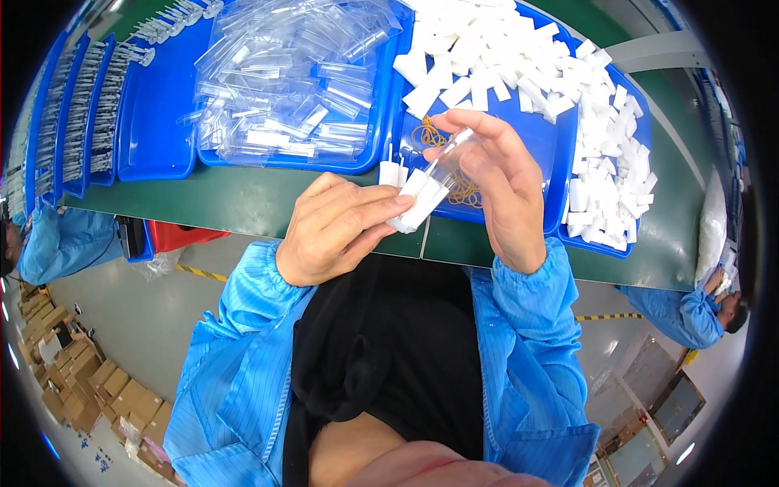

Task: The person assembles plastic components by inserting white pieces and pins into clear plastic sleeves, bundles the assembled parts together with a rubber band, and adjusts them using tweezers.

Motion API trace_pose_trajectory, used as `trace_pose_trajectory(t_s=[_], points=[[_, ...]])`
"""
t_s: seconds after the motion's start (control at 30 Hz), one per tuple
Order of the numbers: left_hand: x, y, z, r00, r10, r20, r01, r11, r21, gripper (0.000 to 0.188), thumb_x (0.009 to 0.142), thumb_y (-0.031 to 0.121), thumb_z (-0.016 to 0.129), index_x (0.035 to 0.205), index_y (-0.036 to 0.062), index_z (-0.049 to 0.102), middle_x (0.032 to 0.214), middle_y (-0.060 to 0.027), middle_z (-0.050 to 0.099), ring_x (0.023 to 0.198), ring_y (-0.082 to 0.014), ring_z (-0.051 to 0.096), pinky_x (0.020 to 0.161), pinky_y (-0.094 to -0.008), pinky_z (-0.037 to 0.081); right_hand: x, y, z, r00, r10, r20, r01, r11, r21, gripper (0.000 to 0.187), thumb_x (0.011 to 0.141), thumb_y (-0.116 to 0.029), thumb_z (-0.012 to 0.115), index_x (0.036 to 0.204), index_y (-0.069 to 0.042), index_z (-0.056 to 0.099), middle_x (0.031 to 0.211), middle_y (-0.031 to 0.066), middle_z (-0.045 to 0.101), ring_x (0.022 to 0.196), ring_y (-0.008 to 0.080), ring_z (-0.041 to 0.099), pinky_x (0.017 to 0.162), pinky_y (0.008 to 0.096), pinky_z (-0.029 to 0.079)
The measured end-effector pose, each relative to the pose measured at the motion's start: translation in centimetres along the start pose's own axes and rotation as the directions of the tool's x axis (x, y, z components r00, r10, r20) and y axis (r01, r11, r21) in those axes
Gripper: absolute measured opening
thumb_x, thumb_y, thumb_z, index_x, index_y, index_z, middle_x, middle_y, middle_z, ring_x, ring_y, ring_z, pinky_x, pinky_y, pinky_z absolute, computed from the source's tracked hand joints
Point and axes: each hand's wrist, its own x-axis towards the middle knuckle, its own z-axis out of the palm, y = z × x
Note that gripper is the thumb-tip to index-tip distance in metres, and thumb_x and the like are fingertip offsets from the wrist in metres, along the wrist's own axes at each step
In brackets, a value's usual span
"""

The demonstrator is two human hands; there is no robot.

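My left hand is closed, its thumb and fingers pinching a small white foam block in front of my chest. A thin, shiny rod extends from the block toward my right hand. Curled around a clear plastic sleeve, the right hand keeps it at the block's upper end; whether the sleeve covers the rod fully is unclear. Just beyond the left fingertips, another white piece with a thin pin stands by the tray edge. Tan rubber bands lie behind the right fingers, partly hidden.
A blue tray of clear plastic sleeves stands at the far middle. White foam blocks are heaped on blue trays to the right. Several blue trays with rows of thin parts line the left. Other people in blue sleeves sit at both sides.
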Motion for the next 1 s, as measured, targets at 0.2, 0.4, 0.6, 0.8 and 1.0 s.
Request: trace_pose_trajectory(t_s=[0.2,0.4,0.6,0.8,1.0], points=[[0.0,0.0,0.2,1.0,0.014,0.022,-0.015,1.0,0.014,0.045,0.072,0.002,0.08,0.115,0.0061,0.067,0.108,-0.0087,0.071,0.079,-0.0211,0.066,0.069,-0.0314,0.044,-0.8,0.9,0.8,0.998,-0.047,-0.051,0.048,0.999,0.012,0.035,0.098,-0.007,0.051,0.132,0.001,0.05,0.129,0.0189,0.059,0.109,0.028,0.066,0.096,0.0385,0.05],[-0.2,0.1,0.5,1.0,0.006,-0.009,-0.006,1.0,0.02,0.046,0.071,0.004,0.081,0.115,0.007,0.068,0.112,-0.0094,0.071,0.077,-0.0199,0.064,0.069,-0.0307,0.044,-1.5,2.2,1.6,0.955,-0.243,-0.173,0.248,0.969,0.01,0.036,0.097,-0.002,0.052,0.133,0.002,0.048,0.13,0.0187,0.058,0.108,0.0277,0.066,0.093,0.0377,0.052],[0.5,0.2,-0.1,0.975,0.099,0.199,-0.129,0.981,0.145,0.046,0.076,0.008,0.074,0.121,0.0137,0.068,0.112,-0.0072,0.07,0.068,-0.0165,0.057,0.067,-0.0282,0.042,-0.8,1.2,-0.6,0.998,-0.058,-0.004,0.057,0.994,-0.09,0.036,0.096,-0.001,0.056,0.131,0.003,0.052,0.125,0.0173,0.062,0.102,0.0203,0.067,0.089,0.0305,0.052],[0.5,-0.1,0.2,0.985,0.056,0.162,-0.082,0.985,0.154,0.047,0.077,0.004,0.07,0.123,0.0154,0.068,0.109,-0.0065,0.069,0.071,-0.0167,0.057,0.064,-0.0296,0.041,-0.8,1.0,-0.7,1.0,0.001,-0.004,-0.001,1.0,-0.005,0.036,0.096,-0.004,0.055,0.132,0.001,0.052,0.126,0.0177,0.062,0.106,0.0268,0.067,0.092,0.0378,0.053],[0.8,-0.1,0.0,0.987,0.008,0.158,-0.023,0.995,0.093,0.05,0.075,-0.001,0.07,0.123,0.0147,0.068,0.108,-0.0077,0.068,0.071,-0.0202,0.056,0.063,-0.0312,0.041,-1.5,1.8,0.2,0.969,-0.229,-0.089,0.223,0.972,-0.071,0.039,0.095,-0.002,0.054,0.134,0.001,0.049,0.128,0.0199,0.06,0.109,0.0304,0.066,0.093,0.0402,0.053]])
